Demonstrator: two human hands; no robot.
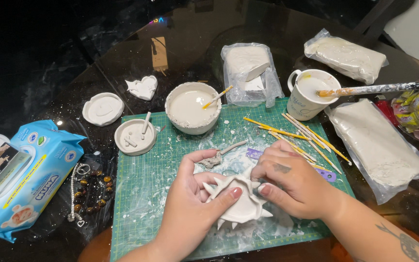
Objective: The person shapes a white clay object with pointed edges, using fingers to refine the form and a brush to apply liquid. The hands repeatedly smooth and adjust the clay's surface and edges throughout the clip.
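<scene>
Spiked white clay dish [241,206] is cupped over the green cutting mat [141,194], left hand [190,204] and right hand [292,182] fingers closed on its rim. Soft spikes could be bent or snapped by excess pressing.

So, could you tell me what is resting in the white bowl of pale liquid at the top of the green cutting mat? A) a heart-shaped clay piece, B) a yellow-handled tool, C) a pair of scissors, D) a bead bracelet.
B: a yellow-handled tool leans in the bowl, its tip in the pale liquid, while the heart-shaped piece and the beads lie on the dark table.
</scene>
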